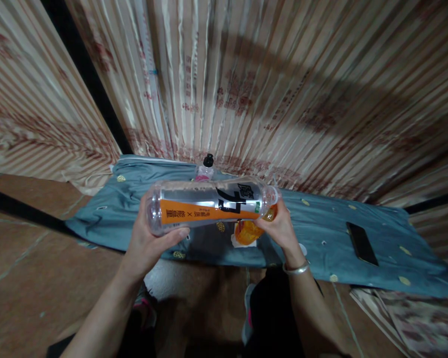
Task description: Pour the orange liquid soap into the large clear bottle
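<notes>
A large clear plastic bottle [205, 204] with an orange, silver and black label lies on its side in the air in front of me. My left hand [149, 233] is wrapped round its base end, with the thumb along the near side. At its neck end is my right hand [280, 226], wearing a silver bangle [296, 269]. The right fingers close round the upper part of an orange bottle [246, 232], tilted just below the clear bottle's neck. Its lower end is over a white tissue [243, 242]. The clear bottle and my hand hide where the two necks meet.
A blue-green patterned cloth [205, 251] covers the low surface. Behind the clear bottle stands a small bottle with a black top [208, 160]. A dark phone [362, 242] lies at the right. Striped curtains [239, 99] hang behind, and a black pole [89, 74] slants at left.
</notes>
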Tool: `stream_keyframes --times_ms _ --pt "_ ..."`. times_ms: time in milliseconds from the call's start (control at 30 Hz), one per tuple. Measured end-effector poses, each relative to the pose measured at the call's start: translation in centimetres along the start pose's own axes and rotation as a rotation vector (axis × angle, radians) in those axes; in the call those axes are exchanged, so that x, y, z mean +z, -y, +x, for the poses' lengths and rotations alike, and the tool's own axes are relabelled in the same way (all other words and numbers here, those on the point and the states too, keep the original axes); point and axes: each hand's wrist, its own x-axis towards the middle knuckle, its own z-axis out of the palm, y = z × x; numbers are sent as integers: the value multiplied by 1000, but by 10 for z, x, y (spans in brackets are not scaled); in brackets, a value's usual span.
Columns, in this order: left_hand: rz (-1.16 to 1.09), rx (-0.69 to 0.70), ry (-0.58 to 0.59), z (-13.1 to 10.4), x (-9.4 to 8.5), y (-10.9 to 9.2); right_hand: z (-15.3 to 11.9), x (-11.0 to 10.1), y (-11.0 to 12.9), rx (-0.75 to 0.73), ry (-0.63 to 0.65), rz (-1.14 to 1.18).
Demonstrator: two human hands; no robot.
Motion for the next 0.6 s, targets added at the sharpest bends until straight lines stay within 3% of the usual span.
stream_keyframes --times_ms 600 --pt "76 -43 16 -3 -2 -2 0 -1 -1 -7 -3 -7"
